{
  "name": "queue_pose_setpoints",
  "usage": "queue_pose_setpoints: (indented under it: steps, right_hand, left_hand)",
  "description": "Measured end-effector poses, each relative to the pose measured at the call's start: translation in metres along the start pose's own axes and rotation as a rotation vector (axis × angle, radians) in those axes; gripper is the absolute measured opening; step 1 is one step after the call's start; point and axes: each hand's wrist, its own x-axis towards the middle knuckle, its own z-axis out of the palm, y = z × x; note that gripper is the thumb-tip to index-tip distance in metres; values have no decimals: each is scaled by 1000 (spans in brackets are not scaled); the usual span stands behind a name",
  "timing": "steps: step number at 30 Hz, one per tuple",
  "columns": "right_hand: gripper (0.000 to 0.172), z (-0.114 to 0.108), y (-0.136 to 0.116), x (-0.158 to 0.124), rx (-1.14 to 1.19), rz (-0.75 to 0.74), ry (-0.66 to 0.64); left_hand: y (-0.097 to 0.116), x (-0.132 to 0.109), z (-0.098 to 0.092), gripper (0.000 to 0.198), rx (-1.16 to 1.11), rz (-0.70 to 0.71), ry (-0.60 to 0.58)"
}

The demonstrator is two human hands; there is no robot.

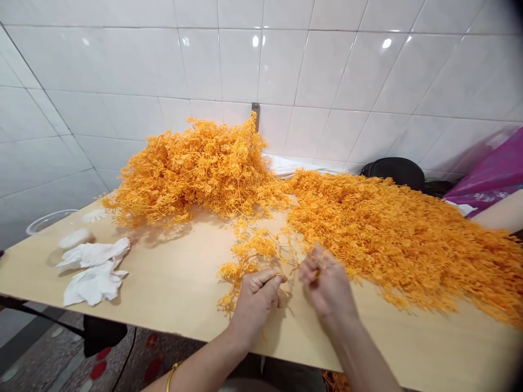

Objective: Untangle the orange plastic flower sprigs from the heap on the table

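And here's your left hand (255, 307), fingertips pinched narrow on a strand of the orange sprig (253, 253), which lies near the front edge of the tabletop (171, 277)! Your right hand (329, 280) is curled in close, fingers gripping strands of that same sprig. Behind them, a tall orange heap (196, 174) rises at the back edge, a wider heap (392, 239) spreads to the right edge, and white cloths (92, 272) lie by the left edge

One orange heap (408, 245) runs off the right edge (its strands too fine).
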Motion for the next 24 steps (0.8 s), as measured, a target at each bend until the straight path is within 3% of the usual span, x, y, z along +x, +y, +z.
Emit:
queue_pose_setpoints:
  steps: [2, 5, 8, 11, 13, 15, 18, 24]
  right_hand:
    - [28, -12, -18, 8, 88, -34, 79]
    - [24, -39, -45, 21, -164, -231, 163]
    - [23, -72, -55, 35, -779, -398, 350]
    - [27, -99, -49, 45, -1462, -384, 396]
    - [31, -107, -43, 47, -1713, -337, 379]
    - [36, -108, -38, 46, -1813, -307, 378]
    - [27, -108, -36, 46, -1841, -321, 420]
    - [22, -105, -42, 38, -1761, -523, 494]
  left_hand:
    - [-1, -1, -1, 21, -34, -12, 18]
    - [-1, -1, 2, 23, -55, -20, 22]
    - [-2, -2, 6, 25, 32, 9, -26]
    - [-3, -5, 7, 27, 214, 97, -64]
    - [-2, -8, 7, 28, 366, 160, -78]
    - [1, -10, 7, 28, 509, 203, -97]
    - [7, -15, 5, 25, 652, 223, -136]
    - [26, -34, -11, 24, 810, 227, -251]
